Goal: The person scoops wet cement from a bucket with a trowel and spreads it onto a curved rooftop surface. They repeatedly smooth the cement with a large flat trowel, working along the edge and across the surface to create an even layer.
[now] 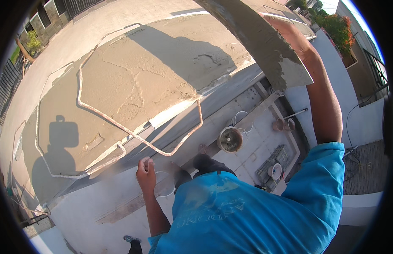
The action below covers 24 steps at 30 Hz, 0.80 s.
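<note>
My right arm reaches up and forward. My right hand is mostly hidden behind a long, flat plastering trowel smeared with grey wet mortar. It seems to grip the trowel from the far side; the handle does not show. The blade hangs tilted, close to the camera, above a ledge covered with fresh mortar. Near the ledge's front edge, beside a bent, mortar-spotted metal rod, my left hand is raised with its fingers curled. Whatever is in the fingers, if anything, cannot be made out.
Another bent rod lies along the ledge's left part. Below are a bucket of mortar, a wooden plank, a white tub beside a grate-like tray, and small brown pots. A sandalled foot shows at lower left.
</note>
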### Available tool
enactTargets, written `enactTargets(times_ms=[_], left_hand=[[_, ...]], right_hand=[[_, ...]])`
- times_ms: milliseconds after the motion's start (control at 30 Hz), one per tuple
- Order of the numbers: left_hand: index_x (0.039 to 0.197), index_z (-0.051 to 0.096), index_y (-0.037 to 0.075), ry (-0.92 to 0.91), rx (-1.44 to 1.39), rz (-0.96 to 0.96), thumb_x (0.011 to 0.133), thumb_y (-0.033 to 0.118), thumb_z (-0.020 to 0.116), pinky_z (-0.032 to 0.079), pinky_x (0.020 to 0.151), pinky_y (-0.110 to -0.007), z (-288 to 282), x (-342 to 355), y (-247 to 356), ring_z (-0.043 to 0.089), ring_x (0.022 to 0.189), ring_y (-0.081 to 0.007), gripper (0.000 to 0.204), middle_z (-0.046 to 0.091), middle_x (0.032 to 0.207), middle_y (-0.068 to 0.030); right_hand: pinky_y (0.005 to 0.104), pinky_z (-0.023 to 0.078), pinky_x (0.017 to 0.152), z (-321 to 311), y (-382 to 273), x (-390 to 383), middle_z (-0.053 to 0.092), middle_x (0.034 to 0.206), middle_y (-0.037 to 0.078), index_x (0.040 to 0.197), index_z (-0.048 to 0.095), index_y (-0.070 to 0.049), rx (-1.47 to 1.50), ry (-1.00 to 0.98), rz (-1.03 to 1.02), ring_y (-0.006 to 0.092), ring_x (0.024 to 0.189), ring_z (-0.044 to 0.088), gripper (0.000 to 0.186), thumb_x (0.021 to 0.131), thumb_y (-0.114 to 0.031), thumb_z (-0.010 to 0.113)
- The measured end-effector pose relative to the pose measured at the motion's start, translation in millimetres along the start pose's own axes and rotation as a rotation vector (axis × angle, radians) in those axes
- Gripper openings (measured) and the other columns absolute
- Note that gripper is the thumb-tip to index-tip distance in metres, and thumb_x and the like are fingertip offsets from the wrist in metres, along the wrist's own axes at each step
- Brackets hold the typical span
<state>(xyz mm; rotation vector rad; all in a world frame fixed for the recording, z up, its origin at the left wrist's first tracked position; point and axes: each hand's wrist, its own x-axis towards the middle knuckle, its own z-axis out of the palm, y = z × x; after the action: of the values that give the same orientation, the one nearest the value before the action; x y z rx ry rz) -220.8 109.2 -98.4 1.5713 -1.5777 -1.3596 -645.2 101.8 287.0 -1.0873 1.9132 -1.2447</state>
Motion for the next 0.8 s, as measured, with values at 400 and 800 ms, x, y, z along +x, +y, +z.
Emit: enactTargets(times_ms=[400,800], left_hand=[[0.112,0.068,0.004,0.032,0.189,-0.103,0.095,0.028,0.062,0.054,0.078,-0.038,35,-4,-55,0.072,0.083,-0.0266,0.030,0.074,0.089,-0.0137],[0.111,0.068,0.005,-0.050,0.225,-0.121,0.095,0.029,0.063,0.054,0.082,-0.040,81,1,-41,0.071,0.089,-0.0292,0.029,0.074,0.094,-0.0165]], right_hand=[[0.0300,0.038,0.043,-141,92,112,0.058,0.077,0.004,0.120,0.069,-0.005,-0.744,0.190,0.084,0.0113,0.045,0.046,0.047,0.098,-0.045,0.057],[0.0245,0.031,0.038,-93,61,78,0.044,0.063,-0.001,0.114,0.067,-0.005,-0.636,0.035,-0.141,0.0064,0.040,0.039,0.042,0.102,-0.044,0.055]])
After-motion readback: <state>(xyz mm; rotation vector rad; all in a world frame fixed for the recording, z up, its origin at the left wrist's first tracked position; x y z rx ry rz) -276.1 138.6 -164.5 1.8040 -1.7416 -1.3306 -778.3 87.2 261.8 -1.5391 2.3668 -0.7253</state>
